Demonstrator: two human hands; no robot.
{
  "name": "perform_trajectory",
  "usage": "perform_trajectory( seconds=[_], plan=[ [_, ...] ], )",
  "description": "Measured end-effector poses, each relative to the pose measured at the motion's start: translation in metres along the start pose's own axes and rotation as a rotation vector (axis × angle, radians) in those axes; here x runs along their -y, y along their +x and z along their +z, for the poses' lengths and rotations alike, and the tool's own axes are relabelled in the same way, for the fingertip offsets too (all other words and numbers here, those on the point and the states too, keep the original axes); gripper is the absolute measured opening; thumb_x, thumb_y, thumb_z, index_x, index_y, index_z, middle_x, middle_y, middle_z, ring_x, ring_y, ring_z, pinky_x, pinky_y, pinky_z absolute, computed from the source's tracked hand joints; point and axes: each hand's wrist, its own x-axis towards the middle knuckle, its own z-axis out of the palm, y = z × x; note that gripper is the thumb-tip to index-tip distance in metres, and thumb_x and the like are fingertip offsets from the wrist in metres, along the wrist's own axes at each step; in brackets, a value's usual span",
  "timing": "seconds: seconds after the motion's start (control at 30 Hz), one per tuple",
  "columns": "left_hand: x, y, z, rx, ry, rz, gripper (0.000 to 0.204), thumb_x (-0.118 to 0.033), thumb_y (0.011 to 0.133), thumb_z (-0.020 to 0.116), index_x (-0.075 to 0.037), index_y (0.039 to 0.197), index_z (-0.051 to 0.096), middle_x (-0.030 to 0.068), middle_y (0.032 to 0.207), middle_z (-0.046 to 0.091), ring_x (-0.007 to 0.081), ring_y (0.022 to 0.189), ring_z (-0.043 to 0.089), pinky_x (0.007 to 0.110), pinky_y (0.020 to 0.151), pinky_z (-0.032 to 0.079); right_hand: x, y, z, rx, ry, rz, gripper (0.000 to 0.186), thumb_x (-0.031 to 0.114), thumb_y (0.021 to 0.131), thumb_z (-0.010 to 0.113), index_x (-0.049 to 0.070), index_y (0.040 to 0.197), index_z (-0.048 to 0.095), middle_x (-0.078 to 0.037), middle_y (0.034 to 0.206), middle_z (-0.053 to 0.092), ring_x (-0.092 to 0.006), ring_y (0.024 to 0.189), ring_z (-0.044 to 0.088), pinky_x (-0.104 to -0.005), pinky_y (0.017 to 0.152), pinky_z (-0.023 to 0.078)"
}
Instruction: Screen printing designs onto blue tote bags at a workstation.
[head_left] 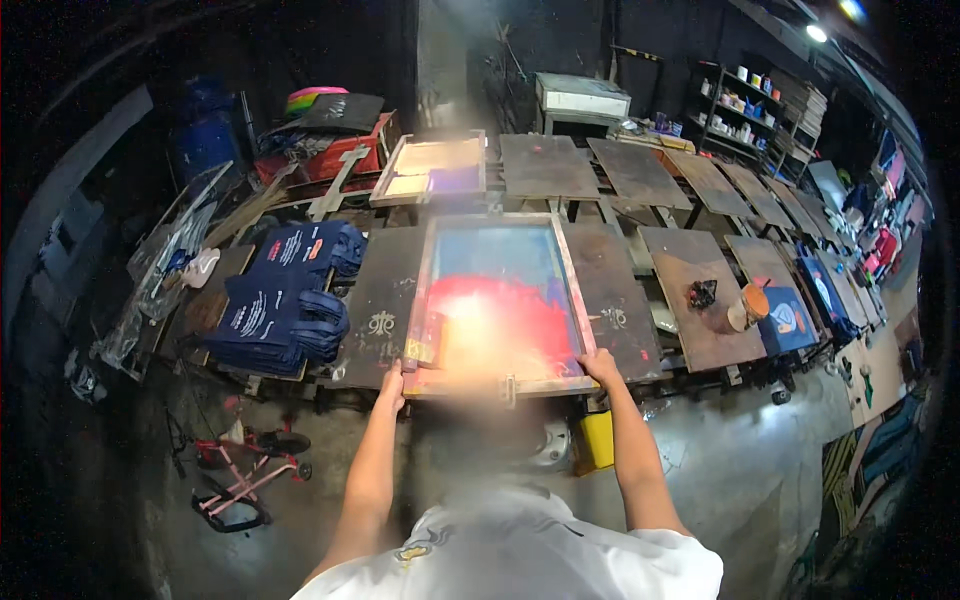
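A wooden-framed printing screen (572, 290) lies over a dark board in front of me, its mesh blue-grey at the far end. Red and orange colour, washed out by bright glare, covers the near part of the mesh. My left hand (393, 384) is closed on the frame's near left corner, beside a small yellowish block (418, 352). At the near right corner, my right hand (600, 368) grips the frame's edge. The fingers of both hands are partly hidden by the frame.
Stacked navy bags (262, 325) lie to the left. Another framed screen (480, 165) rests farther back. More dark boards (690, 290) run rightward, one bearing a tub (745, 308). Below stand a pink bicycle (245, 480) and a yellow container (597, 440). Shelves (740, 110) stand behind.
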Motion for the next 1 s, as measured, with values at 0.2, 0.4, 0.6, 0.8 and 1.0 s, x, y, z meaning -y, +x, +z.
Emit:
perform_trajectory(
  seconds=[0.2, 0.4, 0.6, 0.8, 1.0],
  plan=[
    [0.012, -0.045, -0.019, 0.159, 0.042, -0.123, 0.099, -0.081, 0.095, 0.014, -0.002, 0.137, 0.056, 0.0153, 0.136, 0.062, 0.0296, 0.126, 0.059, 0.046, 0.108, 0.045, 0.007, -0.069, -0.016, -0.087, -0.156, -0.065, 0.061, 0.047, 0.075, 0.078, -0.01, 0.096, 0.071, -0.037, 0.106, 0.067, -0.0483, 0.105, 0.067, -0.0505, 0.091, 0.054],
    [0.038, -0.029, -0.039, 0.031, 0.26, -0.11, 0.117, -0.089, 0.088, 0.021, 0.006, 0.154, 0.03, 0.0249, 0.157, 0.036, 0.0336, 0.138, 0.048, 0.045, 0.112, 0.042, 0.01, -0.097, -0.018, -0.131, -0.326, -0.132, 0.058, 0.046, 0.077, 0.077, -0.008, 0.096, 0.072, -0.033, 0.107, 0.067, -0.0472, 0.099, 0.068, -0.051, 0.088, 0.056],
    [0.058, -0.027, -0.037, -0.132, 0.474, 0.1, 0.099, -0.075, 0.097, 0.025, 0.005, 0.154, 0.03, 0.0266, 0.157, 0.034, 0.037, 0.143, 0.038, 0.044, 0.117, 0.032, 0.005, -0.105, -0.014, -0.082, -0.391, -0.129, 0.055, 0.045, 0.083, 0.072, -0.006, 0.101, 0.071, -0.032, 0.108, 0.067, -0.0476, 0.098, 0.068, -0.0519, 0.087, 0.057],
    [0.058, -0.069, -0.004, -0.39, 0.679, 0.326, 0.081, -0.061, 0.105, 0.028, 0.004, 0.154, 0.031, 0.0283, 0.158, 0.031, 0.0404, 0.148, 0.027, 0.044, 0.122, 0.023, -0.003, -0.112, -0.021, -0.069, -0.41, -0.198, 0.05, 0.044, 0.089, 0.061, -0.002, 0.109, 0.067, -0.026, 0.112, 0.065, -0.0435, 0.097, 0.069, -0.0505, 0.087, 0.057],
    [0.105, -0.123, 0.037, -0.537, 0.727, 0.458, 0.063, -0.041, 0.109, 0.036, 0.007, 0.151, 0.037, 0.0269, 0.158, 0.035, 0.0366, 0.148, 0.032, 0.043, 0.121, 0.025, -0.01, -0.091, -0.01, -0.139, -0.448, -0.167, 0.044, 0.042, 0.091, 0.063, 0.001, 0.105, 0.067, -0.021, 0.105, 0.066, -0.0387, 0.086, 0.071, -0.048, 0.077, 0.058]
  ],
)
